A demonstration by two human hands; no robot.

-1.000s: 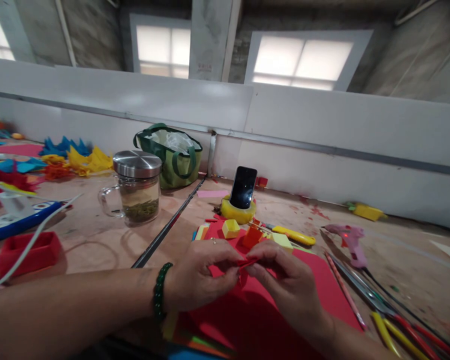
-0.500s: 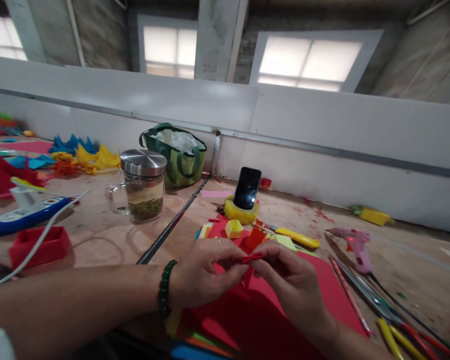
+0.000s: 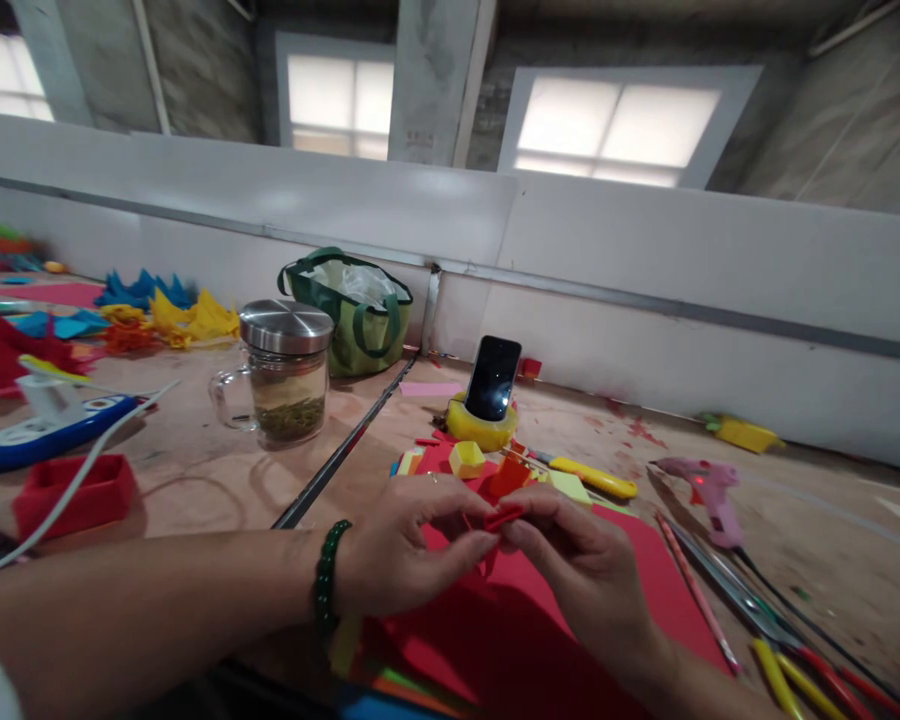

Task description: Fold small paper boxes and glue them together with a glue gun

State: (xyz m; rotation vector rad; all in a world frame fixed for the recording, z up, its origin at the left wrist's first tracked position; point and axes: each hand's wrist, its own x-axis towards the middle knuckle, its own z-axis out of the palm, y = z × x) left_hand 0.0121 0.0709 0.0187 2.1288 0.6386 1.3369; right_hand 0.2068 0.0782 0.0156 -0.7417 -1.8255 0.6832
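Note:
My left hand (image 3: 405,545) and my right hand (image 3: 570,560) meet above a large red paper sheet (image 3: 570,640). Both pinch a small folded red paper piece (image 3: 501,518) between thumb and fingertips. A green bead bracelet (image 3: 328,575) sits on my left wrist, and a ring is on a left finger. Just beyond the hands lie a small yellow paper box (image 3: 466,458), an orange one (image 3: 508,474) and more coloured paper.
A phone (image 3: 493,377) leans in a yellow tape roll. A lidded glass mug (image 3: 285,372), green bag (image 3: 356,310) and red tray (image 3: 75,492) stand left. On the right are a yellow knife (image 3: 592,477), pink glue gun (image 3: 705,485) and pencils with scissors (image 3: 750,610).
The view has shifted slightly. My fingers have worked the small red piece a little; both hands stay in the same place over the red sheet.

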